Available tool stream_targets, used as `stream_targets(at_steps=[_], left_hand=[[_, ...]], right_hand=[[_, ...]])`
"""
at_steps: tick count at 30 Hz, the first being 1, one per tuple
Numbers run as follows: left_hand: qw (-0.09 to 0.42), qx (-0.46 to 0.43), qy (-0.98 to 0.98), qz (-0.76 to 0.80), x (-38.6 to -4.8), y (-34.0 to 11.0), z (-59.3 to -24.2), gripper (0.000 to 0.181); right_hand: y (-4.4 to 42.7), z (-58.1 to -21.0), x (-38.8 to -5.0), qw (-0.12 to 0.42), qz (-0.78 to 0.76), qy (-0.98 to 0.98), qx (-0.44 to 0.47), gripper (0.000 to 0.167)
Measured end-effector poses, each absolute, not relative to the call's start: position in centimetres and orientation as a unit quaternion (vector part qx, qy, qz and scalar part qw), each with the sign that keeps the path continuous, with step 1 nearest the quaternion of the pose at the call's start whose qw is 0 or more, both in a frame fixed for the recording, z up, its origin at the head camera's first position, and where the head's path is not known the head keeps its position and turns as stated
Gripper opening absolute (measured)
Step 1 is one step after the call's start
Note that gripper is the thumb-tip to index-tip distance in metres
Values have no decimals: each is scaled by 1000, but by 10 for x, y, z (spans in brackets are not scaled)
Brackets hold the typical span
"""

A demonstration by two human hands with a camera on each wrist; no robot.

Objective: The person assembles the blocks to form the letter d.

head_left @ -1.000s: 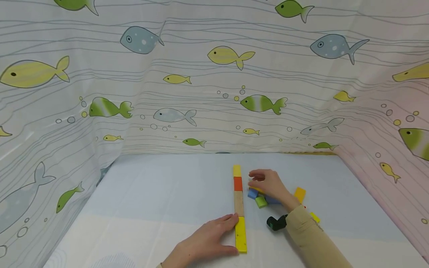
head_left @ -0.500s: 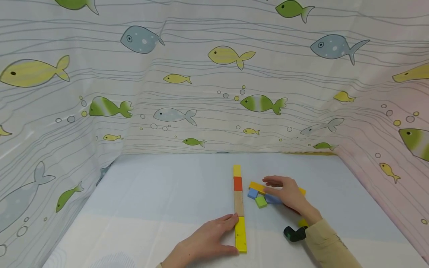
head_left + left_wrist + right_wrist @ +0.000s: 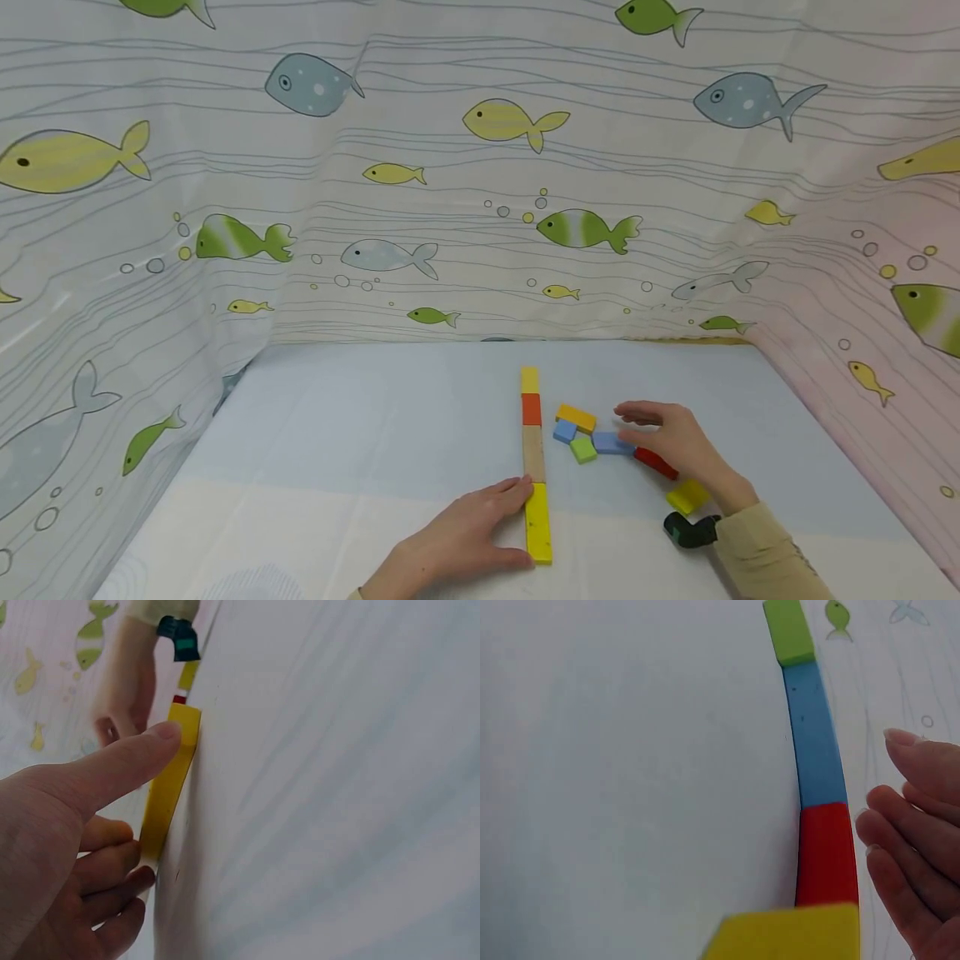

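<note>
A straight row of toy blocks lies on the table in the head view: a long yellow block [image 3: 538, 529] nearest, then a plain wood block [image 3: 532, 454], a red-orange block [image 3: 531, 409] and a small yellow block [image 3: 529, 380]. My left hand [image 3: 474, 527] holds the long yellow block at its left side, thumb at the near end, fingers at the far end. My right hand [image 3: 678, 446] hovers by a blue block [image 3: 611, 442] and a red block [image 3: 656, 463], fingers loosely bent. Nothing shows between its thumb and fingers in the right wrist view.
Beside the row lie an orange block [image 3: 576, 417], a small blue block [image 3: 565, 431] and a green block [image 3: 583, 450]. Another yellow block [image 3: 688, 497] lies below the right wrist, which carries a black camera [image 3: 690, 530]. A fish-patterned curtain [image 3: 480, 192] encloses the table.
My right hand has drawn back rightward from the orange and small blue blocks, uncovering the blue and red ones. An orange block at the right is now hidden. My left hand stays put.
</note>
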State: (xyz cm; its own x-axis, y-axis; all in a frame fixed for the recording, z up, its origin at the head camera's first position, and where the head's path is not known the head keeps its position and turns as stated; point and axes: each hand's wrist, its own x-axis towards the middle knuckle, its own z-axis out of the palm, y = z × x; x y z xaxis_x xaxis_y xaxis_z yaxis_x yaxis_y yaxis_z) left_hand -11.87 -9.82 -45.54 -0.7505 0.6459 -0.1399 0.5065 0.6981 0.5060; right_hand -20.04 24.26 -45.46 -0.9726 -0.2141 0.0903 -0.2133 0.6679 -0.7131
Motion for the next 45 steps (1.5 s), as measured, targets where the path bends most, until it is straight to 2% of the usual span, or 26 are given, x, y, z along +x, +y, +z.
stream_targets(at_steps=[13,45], left_hand=[[156,319,907,225,-119,-99,-456,85],[169,295,914,220,-117,-96,-454,87]], right_hand=[[255,-454,-202,70,-388,912,-118,39],[252,-464,-204,46,-348,927,-128,33]])
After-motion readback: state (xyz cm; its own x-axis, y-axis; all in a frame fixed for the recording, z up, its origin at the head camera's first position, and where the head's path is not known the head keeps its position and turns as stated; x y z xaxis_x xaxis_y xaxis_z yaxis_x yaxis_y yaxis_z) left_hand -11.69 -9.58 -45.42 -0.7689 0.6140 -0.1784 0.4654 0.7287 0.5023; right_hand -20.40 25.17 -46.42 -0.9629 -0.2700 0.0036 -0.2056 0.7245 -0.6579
